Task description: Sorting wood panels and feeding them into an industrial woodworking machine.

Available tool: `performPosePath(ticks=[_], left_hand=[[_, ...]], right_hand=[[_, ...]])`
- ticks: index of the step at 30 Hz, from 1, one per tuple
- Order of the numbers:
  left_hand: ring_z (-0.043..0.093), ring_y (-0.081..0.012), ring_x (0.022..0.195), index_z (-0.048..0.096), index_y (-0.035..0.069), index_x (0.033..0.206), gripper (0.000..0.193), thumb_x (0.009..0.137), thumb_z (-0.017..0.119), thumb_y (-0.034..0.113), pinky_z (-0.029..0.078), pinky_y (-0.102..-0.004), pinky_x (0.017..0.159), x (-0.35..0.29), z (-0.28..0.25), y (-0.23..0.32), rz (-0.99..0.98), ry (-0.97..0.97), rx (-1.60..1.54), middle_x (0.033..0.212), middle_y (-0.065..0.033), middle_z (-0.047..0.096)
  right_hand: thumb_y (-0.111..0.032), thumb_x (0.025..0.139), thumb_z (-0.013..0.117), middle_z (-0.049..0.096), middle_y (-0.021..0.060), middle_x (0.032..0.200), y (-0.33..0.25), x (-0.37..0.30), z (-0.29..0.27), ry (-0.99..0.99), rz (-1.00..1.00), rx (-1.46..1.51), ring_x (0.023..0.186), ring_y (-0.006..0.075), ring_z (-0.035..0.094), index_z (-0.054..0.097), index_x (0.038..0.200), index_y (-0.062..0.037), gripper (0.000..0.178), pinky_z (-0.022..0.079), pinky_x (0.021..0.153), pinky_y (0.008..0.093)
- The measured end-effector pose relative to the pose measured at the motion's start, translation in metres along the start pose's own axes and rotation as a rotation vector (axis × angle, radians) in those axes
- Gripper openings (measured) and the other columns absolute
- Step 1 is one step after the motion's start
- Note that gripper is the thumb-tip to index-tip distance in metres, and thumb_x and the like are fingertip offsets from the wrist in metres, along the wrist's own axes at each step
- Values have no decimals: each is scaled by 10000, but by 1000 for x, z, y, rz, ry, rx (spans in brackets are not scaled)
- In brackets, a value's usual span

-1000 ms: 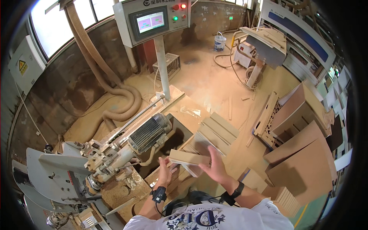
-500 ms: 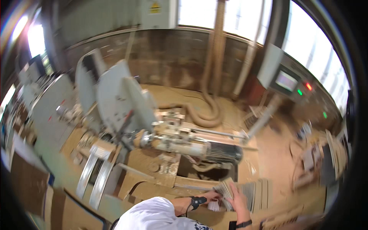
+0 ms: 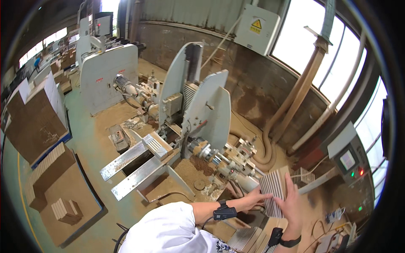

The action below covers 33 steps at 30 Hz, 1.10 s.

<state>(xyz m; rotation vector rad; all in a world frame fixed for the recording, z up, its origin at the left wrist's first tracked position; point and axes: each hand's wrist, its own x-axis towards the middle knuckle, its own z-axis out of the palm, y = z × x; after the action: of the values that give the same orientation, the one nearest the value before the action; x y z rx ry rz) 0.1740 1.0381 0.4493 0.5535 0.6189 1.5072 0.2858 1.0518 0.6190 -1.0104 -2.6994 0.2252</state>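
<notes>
A stack of thin brown boards with pale striped edges (image 3: 272, 189) is held up between my two hands, tilted, at the lower right. My left hand (image 3: 254, 199) grips its left side, with the thumb along the striped edges. The fingers of my right hand (image 3: 290, 203) close round its right side. Beneath my hands lie more striped-edge boards (image 3: 244, 238), partly hidden by my right forearm and sleeve. Just beyond the held stack is the motor end (image 3: 247, 183) of a dusty machine.
Two metal rails (image 3: 128, 182) jut from the machine, with a small board stack (image 3: 157, 144) at their inner end. Tall grey guard plates (image 3: 206, 107) stand behind. A control panel (image 3: 348, 160) is at right. To the left, a pallet (image 3: 80, 211) carries board stacks.
My view has swung left, bringing more of the machine and the left pallet in. The boards my hands were on at the pile are now lifted above it.
</notes>
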Motion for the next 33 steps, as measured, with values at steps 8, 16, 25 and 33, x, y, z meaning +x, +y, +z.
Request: performPosePath(ticks=[8,16,25,33], left_hand=[[497,-168,1035,353,97,1206,566,773,682,257,444,-360,809,-9,-35,227,474,118,-95,1145,-48,495],[568,-178,919,412,49,1099,491,740,714,190,504,-305,734,1,-109,403,767,331,-227,1020,-86,549],[566,-166,852,503,70,1056,394,765,689,261,463,-332,746,38,-189,507,757,321,-226,928,-33,588],[488,-188,1013,478,47,1122,463,774,681,275,357,-404,894,46,-229,493,588,497,-269,1082,-54,533]], right_hand=[[-27,592,711,462,192,1230,-154,175,-51,103,-451,137,1136,335,461,334,1300,-113,806,397,920,363],[-225,590,749,494,97,884,-286,325,-51,548,-793,-341,890,278,510,532,1000,-42,498,431,753,346],[-191,609,716,533,15,1066,-307,430,-14,603,-851,-439,991,219,479,457,1192,-127,640,388,828,355],[-187,605,713,491,1,1101,-289,466,42,441,-744,-465,937,228,470,435,1247,-228,701,433,784,356]])
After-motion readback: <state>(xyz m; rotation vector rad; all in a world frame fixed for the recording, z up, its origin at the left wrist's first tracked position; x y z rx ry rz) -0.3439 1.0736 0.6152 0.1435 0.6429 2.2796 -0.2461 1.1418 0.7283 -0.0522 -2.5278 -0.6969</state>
